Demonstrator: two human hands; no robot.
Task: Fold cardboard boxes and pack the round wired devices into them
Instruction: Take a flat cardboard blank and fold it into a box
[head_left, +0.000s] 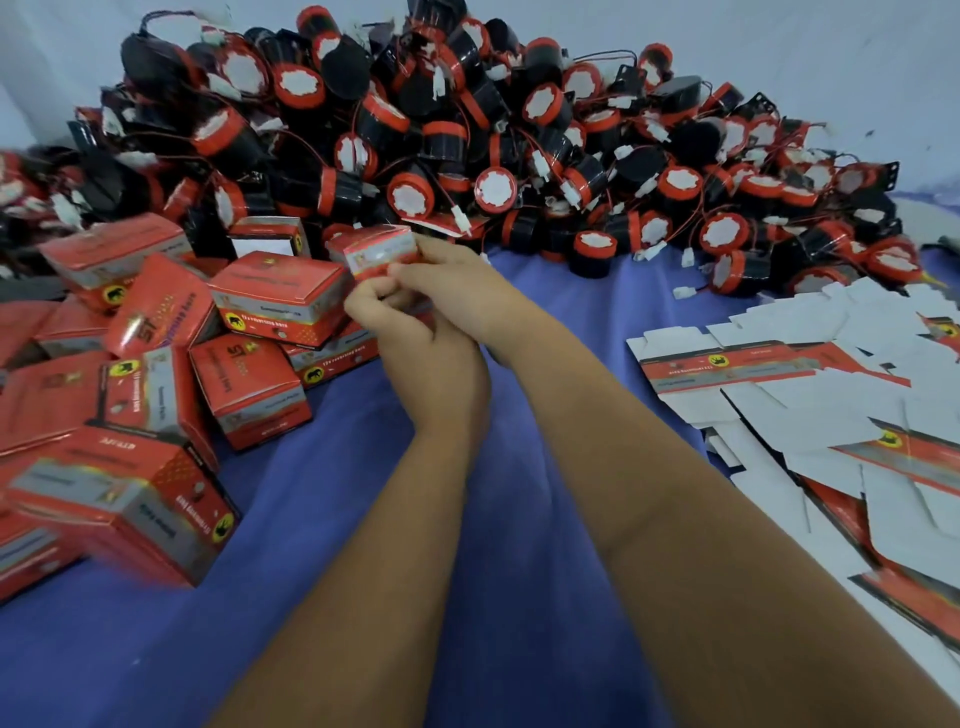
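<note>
Both hands grip one small red-and-grey printed cardboard box (375, 249) above the blue cloth (363, 519).

The left hand (415, 338) curls under the box's near side and the right hand (457, 283) pinches its right edge; whether its flaps are closed cannot be told. To the left lies a heap of folded red boxes (156, 364). Far behind, a big pile of round black-and-red devices with thin red wires (467, 130) spreads across. Flat unfolded white-backed carton blanks (810, 395) lie on the right.

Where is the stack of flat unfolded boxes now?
In the head view, the flat unfolded boxes lie on the right of the blue cloth, below the device pile.
</note>
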